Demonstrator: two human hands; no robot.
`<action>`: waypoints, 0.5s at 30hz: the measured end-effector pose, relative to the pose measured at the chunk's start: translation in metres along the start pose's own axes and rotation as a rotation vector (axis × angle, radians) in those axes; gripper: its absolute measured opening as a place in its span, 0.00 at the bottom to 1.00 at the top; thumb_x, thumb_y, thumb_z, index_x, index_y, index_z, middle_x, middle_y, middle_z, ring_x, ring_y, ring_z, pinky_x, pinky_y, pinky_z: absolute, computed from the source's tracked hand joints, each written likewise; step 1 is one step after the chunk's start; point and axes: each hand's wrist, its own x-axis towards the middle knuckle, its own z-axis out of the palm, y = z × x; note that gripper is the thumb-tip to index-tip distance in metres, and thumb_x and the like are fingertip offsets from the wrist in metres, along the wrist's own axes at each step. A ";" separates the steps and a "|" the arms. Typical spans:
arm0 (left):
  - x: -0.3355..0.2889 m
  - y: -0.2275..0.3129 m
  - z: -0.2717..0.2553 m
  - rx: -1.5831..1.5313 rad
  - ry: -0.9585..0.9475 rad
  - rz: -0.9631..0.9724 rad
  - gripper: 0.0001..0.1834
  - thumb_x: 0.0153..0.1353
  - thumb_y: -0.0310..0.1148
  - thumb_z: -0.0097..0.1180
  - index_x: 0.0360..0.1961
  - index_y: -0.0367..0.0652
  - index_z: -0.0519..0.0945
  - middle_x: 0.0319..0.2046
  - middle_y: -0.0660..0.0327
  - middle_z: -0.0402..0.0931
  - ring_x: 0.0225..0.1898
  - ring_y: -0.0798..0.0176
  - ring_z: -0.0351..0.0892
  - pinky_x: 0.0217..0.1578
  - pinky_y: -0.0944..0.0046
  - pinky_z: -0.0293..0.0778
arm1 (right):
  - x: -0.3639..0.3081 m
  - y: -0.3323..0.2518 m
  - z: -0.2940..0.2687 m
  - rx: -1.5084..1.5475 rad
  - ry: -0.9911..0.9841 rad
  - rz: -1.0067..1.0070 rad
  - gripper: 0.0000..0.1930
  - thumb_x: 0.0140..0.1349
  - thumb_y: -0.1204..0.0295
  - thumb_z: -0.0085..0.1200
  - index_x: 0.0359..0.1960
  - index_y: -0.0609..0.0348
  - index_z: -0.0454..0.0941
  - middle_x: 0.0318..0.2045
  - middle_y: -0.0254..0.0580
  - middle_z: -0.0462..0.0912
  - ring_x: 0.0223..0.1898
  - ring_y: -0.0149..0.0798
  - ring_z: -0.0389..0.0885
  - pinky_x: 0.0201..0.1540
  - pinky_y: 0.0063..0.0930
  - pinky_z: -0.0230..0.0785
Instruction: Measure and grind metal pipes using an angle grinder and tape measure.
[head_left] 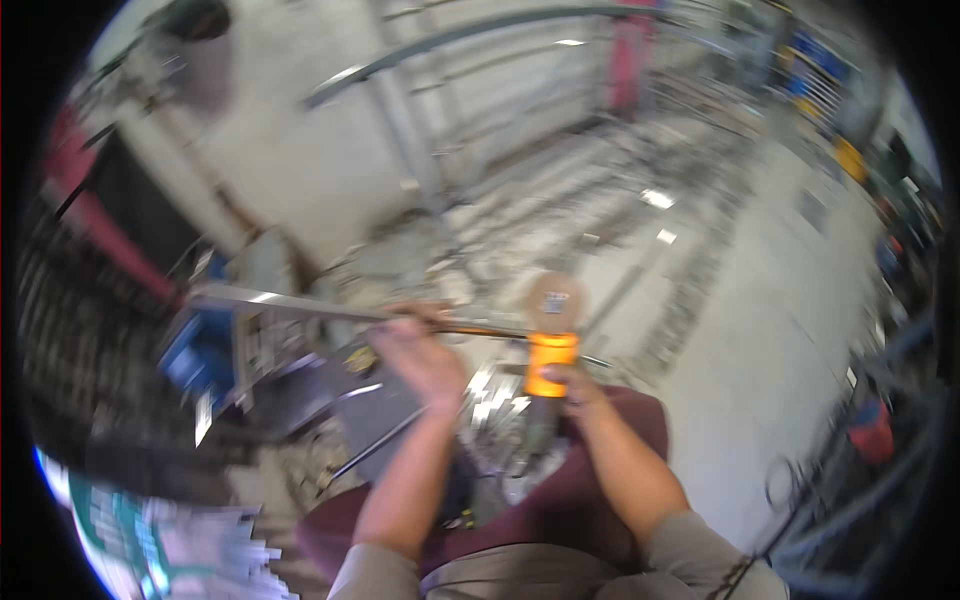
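My right hand (pixel 572 388) is closed on an orange angle grinder (pixel 552 362) with a dark rear body. Its round brownish disc (pixel 556 302) points away from me, close to the right part of a long metal bar (pixel 310 304). Whether the disc touches the bar cannot be made out through the blur. My left hand (pixel 420 358) is wrapped round the bar, left of the grinder. The bar runs out to the left, over a blue object (pixel 203 352). Below the hands, between my knees, lie small shiny metal pieces (pixel 495 398).
A thin dark rod (pixel 375 445) slants beside my left forearm. Long metal frames (pixel 480 30) stand ahead, with a red post (pixel 630 60). Metal lengths and debris lie on the floor beyond. At the right are grey metal frames (pixel 850 520) and a red object (pixel 870 430).
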 end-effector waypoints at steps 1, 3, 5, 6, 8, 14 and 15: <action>-0.006 0.001 0.002 0.033 0.006 -0.013 0.23 0.84 0.45 0.39 0.60 0.32 0.63 0.52 0.46 0.68 0.55 0.49 0.69 0.60 0.51 0.66 | 0.003 -0.002 0.003 0.042 -0.076 -0.051 0.27 0.55 0.72 0.69 0.58 0.59 0.77 0.43 0.40 0.85 0.43 0.42 0.87 0.50 0.42 0.84; -0.017 0.000 0.005 -0.370 -0.173 -0.031 0.15 0.84 0.41 0.38 0.53 0.38 0.65 0.44 0.51 0.75 0.51 0.54 0.78 0.57 0.54 0.71 | 0.011 -0.002 0.010 0.120 -0.088 -0.121 0.28 0.55 0.71 0.67 0.59 0.60 0.75 0.41 0.44 0.85 0.41 0.46 0.88 0.47 0.43 0.86; -0.023 0.000 0.004 -0.622 -0.192 -0.014 0.10 0.84 0.34 0.39 0.53 0.38 0.66 0.44 0.52 0.80 0.49 0.57 0.84 0.56 0.55 0.76 | 0.010 -0.005 0.015 0.201 -0.071 -0.142 0.26 0.57 0.70 0.66 0.59 0.59 0.75 0.42 0.48 0.86 0.41 0.47 0.89 0.47 0.45 0.87; -0.023 0.000 0.003 -0.594 -0.140 -0.007 0.10 0.84 0.34 0.39 0.53 0.38 0.66 0.44 0.52 0.80 0.49 0.57 0.84 0.56 0.55 0.76 | 0.011 -0.009 0.016 0.240 -0.076 -0.137 0.25 0.58 0.69 0.65 0.58 0.58 0.75 0.44 0.51 0.86 0.41 0.47 0.89 0.47 0.46 0.87; -0.024 0.000 -0.002 -0.671 -0.217 -0.089 0.10 0.83 0.32 0.41 0.56 0.37 0.66 0.46 0.51 0.80 0.52 0.57 0.84 0.60 0.55 0.77 | 0.016 -0.015 0.018 0.278 -0.073 -0.218 0.21 0.60 0.67 0.64 0.55 0.58 0.76 0.40 0.52 0.86 0.40 0.48 0.88 0.45 0.47 0.87; -0.023 -0.011 -0.014 -0.714 -0.213 -0.215 0.11 0.79 0.28 0.52 0.56 0.36 0.68 0.50 0.49 0.84 0.54 0.58 0.85 0.59 0.59 0.79 | 0.026 -0.021 0.012 0.421 -0.064 -0.265 0.19 0.61 0.67 0.64 0.52 0.59 0.77 0.37 0.51 0.85 0.38 0.46 0.87 0.46 0.44 0.85; -0.023 -0.014 -0.014 -0.671 -0.199 -0.259 0.12 0.77 0.28 0.56 0.55 0.36 0.69 0.48 0.51 0.85 0.52 0.60 0.85 0.57 0.60 0.80 | 0.026 -0.022 0.012 0.429 -0.050 -0.285 0.19 0.61 0.67 0.64 0.52 0.59 0.77 0.37 0.50 0.84 0.38 0.45 0.86 0.47 0.44 0.85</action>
